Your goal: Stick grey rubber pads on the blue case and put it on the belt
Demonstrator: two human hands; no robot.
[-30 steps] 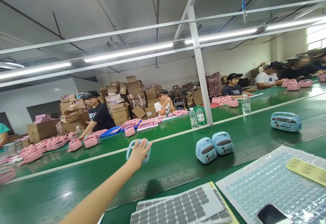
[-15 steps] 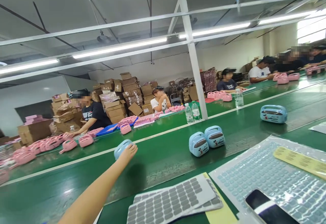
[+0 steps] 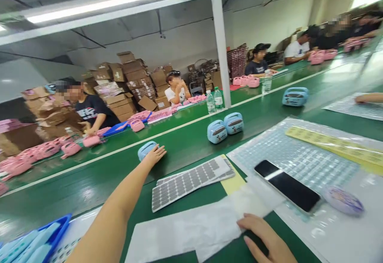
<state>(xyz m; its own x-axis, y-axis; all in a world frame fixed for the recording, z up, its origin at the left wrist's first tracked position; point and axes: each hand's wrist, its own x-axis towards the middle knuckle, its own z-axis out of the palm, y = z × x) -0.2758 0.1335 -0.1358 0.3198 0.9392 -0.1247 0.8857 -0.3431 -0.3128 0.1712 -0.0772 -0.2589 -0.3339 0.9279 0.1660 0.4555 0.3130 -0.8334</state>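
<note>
My left arm reaches far out over the green belt [image 3: 98,179]. My left hand [image 3: 154,156] lies over a light blue handled case [image 3: 146,149], fingers curled on its near side. My right hand [image 3: 265,241] rests low at the front, fingers flat on the edge of a white paper sheet [image 3: 191,231]. Between the hands lies a grey sticker sheet [image 3: 191,179] on yellow backing.
Two more blue cases [image 3: 225,125] and a third [image 3: 295,96] stand on the belt. To the right lie a black phone [image 3: 287,185] on a bubble sheet [image 3: 302,155] and a purple disc [image 3: 342,200]. A blue tray [image 3: 48,235] is front left. Co-workers with pink cases [image 3: 44,151] sit opposite. A white post [image 3: 220,51] and bottles [image 3: 214,101] stand beyond.
The view has tipped down, and my right hand and the white sheet have come into sight. My left hand has drawn the blue case a little nearer across the belt.
</note>
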